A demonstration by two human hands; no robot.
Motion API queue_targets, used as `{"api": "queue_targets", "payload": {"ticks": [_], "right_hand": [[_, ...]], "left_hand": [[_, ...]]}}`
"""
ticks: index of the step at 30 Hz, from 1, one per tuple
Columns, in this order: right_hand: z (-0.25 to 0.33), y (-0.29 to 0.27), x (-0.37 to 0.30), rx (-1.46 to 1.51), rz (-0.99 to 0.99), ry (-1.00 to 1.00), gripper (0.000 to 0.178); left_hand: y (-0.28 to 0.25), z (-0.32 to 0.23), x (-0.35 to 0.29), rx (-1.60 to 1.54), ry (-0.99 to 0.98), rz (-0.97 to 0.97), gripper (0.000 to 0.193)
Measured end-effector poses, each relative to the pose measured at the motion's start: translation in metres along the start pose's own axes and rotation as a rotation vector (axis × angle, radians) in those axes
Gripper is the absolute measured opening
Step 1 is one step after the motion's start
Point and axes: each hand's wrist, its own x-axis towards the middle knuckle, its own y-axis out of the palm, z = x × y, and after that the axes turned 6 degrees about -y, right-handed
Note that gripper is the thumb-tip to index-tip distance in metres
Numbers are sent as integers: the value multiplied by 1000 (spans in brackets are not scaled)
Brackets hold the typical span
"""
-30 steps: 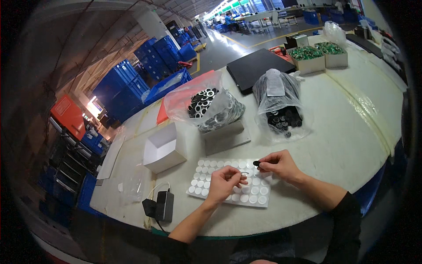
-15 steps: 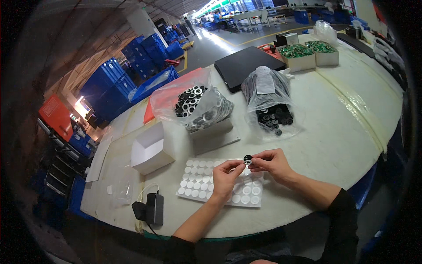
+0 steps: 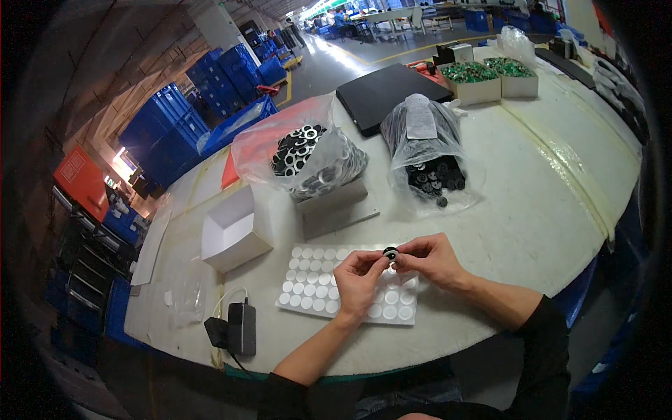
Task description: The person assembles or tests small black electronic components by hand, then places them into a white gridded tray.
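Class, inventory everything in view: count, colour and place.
Broad tabletop: one, pale, centre
Rectangular sheet of round discs: one, white, front centre
Clear plastic bag of flat rings: one, black-and-white contents, middle
Clear plastic bag of round parts: one, black contents, right of rings
Angular stand: one, grey, before rings
Open cardboard box: one, white, left
Flat rectangular case: one, black, behind bags
Open boxes: two, white, green contents, back right
Adapter blocks: two, black, front left
Plastic crates: several, blue, background left
Far background: too blurred
Small round parts: uncounted, black and pale, above discs
Sleeves: two, black, lower edge
Hands: two, bare, above discs
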Motion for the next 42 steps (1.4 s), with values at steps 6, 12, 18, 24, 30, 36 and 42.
{"api": "queue_targets", "payload": {"ticks": [6,12,18,24,30,36,42], "right_hand": [[3,0,-2,-61,-35,-19,19],[5,1,-6,-197,-17,-82,15],[4,-6,-5,-452,99,-100,14],[3,-2,-6,-507,201,-111,14],[-3,0,-2,-322,79,-85,16],[-1,-4,0,-320,111,-155,18],[6,-3,-3,-409,128,-103,13]], "left_hand": [[2,-9,-3,-118,-143,99,15],[-3,-5,-4,-121,-98,157,15],[-7,-23,1,230,-81,249,11],[-21,-18,7,445,-34,409,10],[-13,-8,3,107,-168,254,12],[-4,-6,-3,-136,-227,171,9],[-6,-13,2,29,-211,236,9]]}}
